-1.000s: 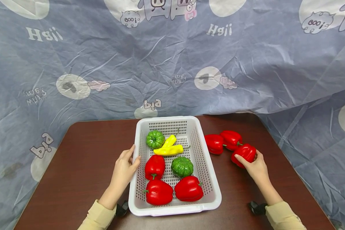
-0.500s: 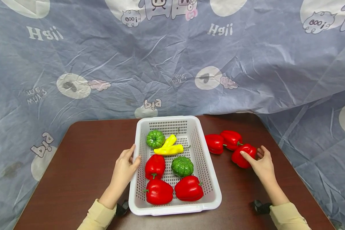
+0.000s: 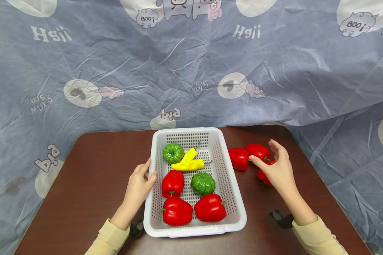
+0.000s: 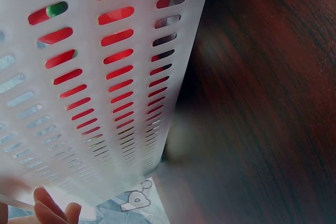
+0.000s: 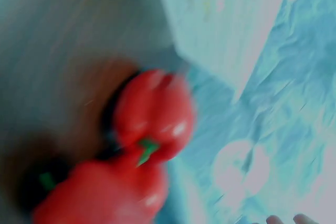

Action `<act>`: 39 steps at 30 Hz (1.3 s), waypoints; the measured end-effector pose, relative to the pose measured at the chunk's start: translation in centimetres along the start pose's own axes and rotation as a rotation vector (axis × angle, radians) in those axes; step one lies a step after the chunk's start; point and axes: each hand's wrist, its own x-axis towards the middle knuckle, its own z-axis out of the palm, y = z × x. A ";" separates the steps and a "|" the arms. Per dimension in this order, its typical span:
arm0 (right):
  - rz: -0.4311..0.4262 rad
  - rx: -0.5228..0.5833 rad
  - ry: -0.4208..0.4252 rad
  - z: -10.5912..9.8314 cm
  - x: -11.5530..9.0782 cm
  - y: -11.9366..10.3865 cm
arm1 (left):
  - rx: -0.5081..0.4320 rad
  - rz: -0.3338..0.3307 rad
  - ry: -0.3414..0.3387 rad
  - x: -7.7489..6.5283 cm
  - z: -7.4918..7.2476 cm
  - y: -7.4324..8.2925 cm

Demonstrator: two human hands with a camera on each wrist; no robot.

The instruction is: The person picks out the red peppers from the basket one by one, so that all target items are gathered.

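Note:
A white perforated plastic basket (image 3: 196,232) stands on the table, holding red bell peppers (image 3: 177,211), yellow chili peppers (image 3: 189,165) and small green pumpkins (image 3: 203,183). My left hand (image 3: 138,184) touches its left rim with the thumb and index finger, the fingers relaxed. To the basket's right, my right hand (image 3: 279,170) hovers over a loose group of red bell peppers, thumb and fingers spread with nothing between them. One pepper (image 3: 238,158) lies nearest the basket, another (image 3: 257,151) just behind it. The nearest pepper (image 3: 264,177) is partly covered by the right hand. Motion blurs the right wrist view.
The dark brown wooden table (image 3: 92,177) extends on both sides of the basket. A grey-blue printed cloth (image 3: 124,71) hangs behind it. Black straps (image 3: 281,219) sit near each wrist.
My right hand has come off the nearest red bell pepper, moved right, then forward and left over the group. The left hand and the basket stay in place.

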 end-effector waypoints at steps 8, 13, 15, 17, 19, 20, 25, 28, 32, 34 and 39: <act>-0.177 -0.009 -0.205 3.0 0.5 -4.5 | 0.005 0.011 0.006 0.0 -0.1 -0.1; -0.351 -0.067 -0.340 5.0 1.1 -6.7 | 0.004 0.018 0.012 0.2 0.0 -0.2; -0.429 -0.097 -0.388 5.8 1.3 -7.5 | 0.002 0.016 0.010 0.2 0.0 -0.2; -0.489 -0.112 -0.433 6.6 1.4 -8.3 | -0.001 0.012 0.008 0.2 0.0 -0.2; -0.533 -0.114 -0.472 7.5 1.5 -8.9 | -0.006 0.009 0.008 0.2 0.0 -0.2; -0.550 -0.110 -0.490 8.0 1.6 -9.2 | -0.008 0.006 0.008 0.2 0.0 -0.2; -0.591 -0.091 -0.601 10.7 1.6 -10.2 | -0.007 0.006 0.012 0.3 0.0 -0.2; -0.593 -0.120 -0.689 12.4 1.5 -10.5 | -0.003 0.007 0.014 0.3 0.1 -0.1; -0.560 -0.185 -0.814 14.2 1.1 -10.8 | 0.006 0.015 0.018 0.3 0.1 0.0; -0.533 -0.220 -0.870 15.0 1.0 -10.9 | 0.012 0.019 0.021 0.3 0.1 0.1; -0.514 -0.284 -1.000 16.4 0.7 -10.5 | 0.018 0.020 0.022 0.2 0.1 0.1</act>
